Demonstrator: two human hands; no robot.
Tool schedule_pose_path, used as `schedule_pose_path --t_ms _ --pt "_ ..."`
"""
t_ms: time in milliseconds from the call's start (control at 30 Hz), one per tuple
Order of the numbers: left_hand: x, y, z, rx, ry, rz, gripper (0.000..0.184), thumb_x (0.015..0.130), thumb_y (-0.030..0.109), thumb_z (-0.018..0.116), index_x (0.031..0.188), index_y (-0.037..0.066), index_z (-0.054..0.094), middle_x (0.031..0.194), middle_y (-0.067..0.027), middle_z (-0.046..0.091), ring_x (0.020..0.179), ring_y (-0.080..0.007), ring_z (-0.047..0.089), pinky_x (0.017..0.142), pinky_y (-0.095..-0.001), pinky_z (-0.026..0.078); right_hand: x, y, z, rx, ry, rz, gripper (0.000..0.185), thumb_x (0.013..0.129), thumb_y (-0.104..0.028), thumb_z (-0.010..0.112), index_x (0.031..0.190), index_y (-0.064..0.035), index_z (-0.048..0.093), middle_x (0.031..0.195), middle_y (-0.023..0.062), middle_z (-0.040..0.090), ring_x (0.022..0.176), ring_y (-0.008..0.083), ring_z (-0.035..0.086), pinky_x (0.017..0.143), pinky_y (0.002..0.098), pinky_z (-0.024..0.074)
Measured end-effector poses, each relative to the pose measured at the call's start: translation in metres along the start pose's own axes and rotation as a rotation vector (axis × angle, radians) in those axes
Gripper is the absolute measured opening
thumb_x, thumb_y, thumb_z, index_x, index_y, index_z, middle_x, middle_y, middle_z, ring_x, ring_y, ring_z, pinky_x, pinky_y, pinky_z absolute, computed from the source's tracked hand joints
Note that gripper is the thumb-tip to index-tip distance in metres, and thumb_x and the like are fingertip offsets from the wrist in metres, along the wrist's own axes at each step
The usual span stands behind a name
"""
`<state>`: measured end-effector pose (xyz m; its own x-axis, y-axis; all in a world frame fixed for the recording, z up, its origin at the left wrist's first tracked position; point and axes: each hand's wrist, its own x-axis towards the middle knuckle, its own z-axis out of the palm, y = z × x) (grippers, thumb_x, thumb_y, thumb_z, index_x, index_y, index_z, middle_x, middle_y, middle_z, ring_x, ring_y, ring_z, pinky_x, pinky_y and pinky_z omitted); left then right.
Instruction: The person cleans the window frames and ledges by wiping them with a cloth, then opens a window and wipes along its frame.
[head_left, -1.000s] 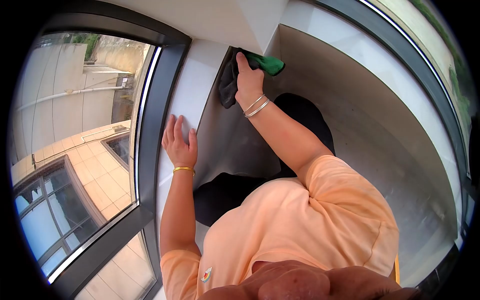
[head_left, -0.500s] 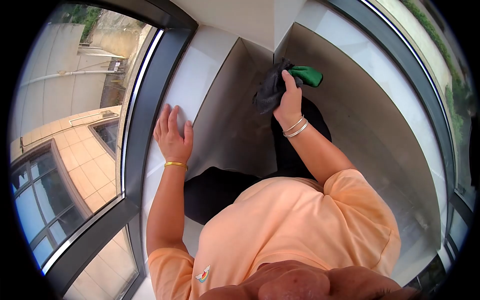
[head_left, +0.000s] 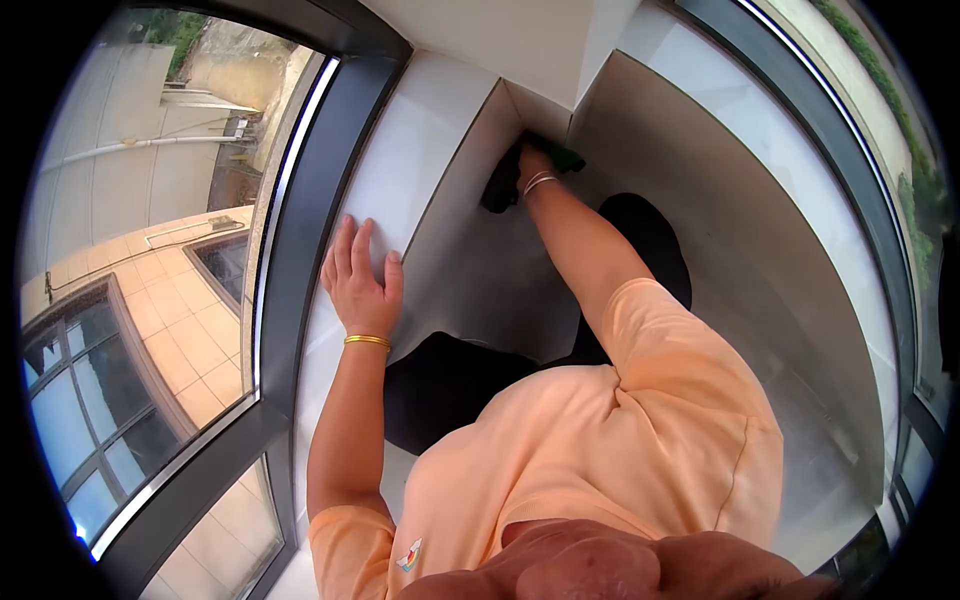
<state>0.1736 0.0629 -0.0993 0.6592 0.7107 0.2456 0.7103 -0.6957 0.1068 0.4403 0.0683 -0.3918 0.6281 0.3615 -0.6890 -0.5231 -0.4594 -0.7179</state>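
Note:
My left hand [head_left: 363,280] lies with spread fingers on the white ledge [head_left: 420,120] beside the window frame. It holds nothing. Down in the corner below the ledge, my right hand [head_left: 533,165] grips a dark cloth [head_left: 503,184], which rests against the grey wall panel [head_left: 455,225]. A green part of the cloth [head_left: 568,158] sticks out to the right of the hand. Shadow hides most of the fingers of that hand.
A dark window frame [head_left: 300,215] runs along the left, with a building outside. The corner of a white pillar [head_left: 530,45] juts in at the top. My black-clad legs are below me, and a curved grey panel [head_left: 760,230] stands on the right.
My right hand with the cloth first moved right and up off the panel, then went left and deeper into the corner. My left hand has stayed on the ledge.

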Motion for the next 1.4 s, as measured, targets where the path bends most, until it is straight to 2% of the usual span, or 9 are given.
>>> schedule_pose_path --t_ms 167,233,300,333,567,933,1133,1267,1400 --pt "-0.002 -0.003 0.002 0.024 -0.022 -0.01 0.051 0.09 0.031 0.064 0.138 0.015 0.057 0.151 -0.009 0.05 0.135 -0.0317 0.046 0.113 -0.0453 0.032 0.053 0.045 -0.003 -0.546 -0.087 -0.117 0.045 0.102 -0.028 0.048 0.137 -0.0015 0.056 0.142 0.02 0.055 0.126 0.037 0.055 0.101 0.0458 0.0487" --pt "-0.003 -0.003 0.004 0.001 -0.027 -0.01 0.051 0.091 0.031 0.064 0.138 0.016 0.057 0.151 -0.0091 0.049 0.135 -0.0321 0.046 0.113 -0.0454 0.031 0.068 0.082 -0.002 -0.245 -0.001 0.0 0.043 0.105 -0.027 0.041 0.137 -0.0035 0.057 0.144 0.0173 0.055 0.128 0.0355 0.055 0.104 0.0486 0.0473" --pt "-0.003 -0.002 0.004 0.002 -0.019 -0.013 0.051 0.091 0.03 0.064 0.139 0.015 0.057 0.151 -0.0091 0.049 0.135 -0.032 0.046 0.113 -0.0454 0.031 0.037 0.051 -0.028 1.317 -0.061 0.38 0.044 0.106 -0.029 0.035 0.13 -0.003 0.061 0.137 0.0159 0.06 0.122 0.0358 0.058 0.105 0.0522 0.0467" --pt "-0.003 0.0 0.003 0.017 -0.018 -0.016 0.047 0.094 0.028 0.061 0.139 0.016 0.056 0.151 -0.0091 0.05 0.137 -0.031 0.047 0.114 -0.0454 0.031 0.0 0.005 -0.05 1.449 -0.106 0.283 0.044 0.105 -0.031 0.036 0.127 -0.0031 0.061 0.125 0.0163 0.066 0.117 0.0367 0.06 0.105 0.0539 0.0457" --pt "-0.002 0.002 0.004 0.018 -0.001 0.009 0.049 0.093 0.026 0.062 0.14 0.015 0.056 0.151 -0.01 0.05 0.135 -0.032 0.047 0.113 -0.0453 0.031 -0.109 -0.108 -0.128 1.467 -0.555 0.442 0.028 0.104 -0.028 0.042 0.112 -0.0047 0.056 0.113 0.0123 0.062 0.106 0.0339 0.061 0.1 0.0524 0.0478" --pt "-0.001 0.006 0.001 0.102 -0.047 0.042 0.048 0.096 0.027 0.054 0.142 0.011 0.052 0.15 -0.0139 0.049 0.136 -0.0339 0.047 0.114 -0.0474 0.032 -0.082 -0.113 -0.118 0.546 0.317 -0.591 0.044 0.093 -0.027 0.071 0.117 0.0064 0.056 0.11 0.0145 0.066 0.1 0.0267 0.061 0.093 0.0348 0.0469" --pt "0.001 0.005 0.001 0.119 -0.064 0.034 0.049 0.097 0.029 0.051 0.142 0.01 0.051 0.152 -0.0143 0.046 0.137 -0.0344 0.045 0.114 -0.0474 0.031 0.024 -0.019 -0.102 0.593 0.203 0.038 0.062 0.095 -0.042 0.064 0.14 -0.0002 0.054 0.135 0.0147 0.061 0.12 0.0312 0.058 0.103 0.0384 0.0423" --pt "0.001 0.003 0.001 0.102 -0.062 0.039 0.052 0.092 0.029 0.057 0.14 0.009 0.052 0.151 -0.0138 0.047 0.135 -0.0345 0.046 0.112 -0.0473 0.031 0.101 0.032 -0.089 -0.093 0.334 -0.199 0.055 0.101 -0.042 0.05 0.136 0.0 0.058 0.139 0.0203 0.058 0.129 0.0336 0.054 0.104 0.0409 0.0433" --pt "-0.001 0.005 0.001 0.082 -0.038 0.03 0.052 0.092 0.028 0.059 0.139 0.01 0.053 0.151 -0.0137 0.047 0.135 -0.0343 0.046 0.112 -0.0469 0.031 0.076 0.014 -0.087 0.387 0.267 -0.077 0.053 0.095 -0.031 0.065 0.139 -0.003 0.055 0.133 0.0107 0.062 0.119 0.0297 0.058 0.102 0.0434 0.045"
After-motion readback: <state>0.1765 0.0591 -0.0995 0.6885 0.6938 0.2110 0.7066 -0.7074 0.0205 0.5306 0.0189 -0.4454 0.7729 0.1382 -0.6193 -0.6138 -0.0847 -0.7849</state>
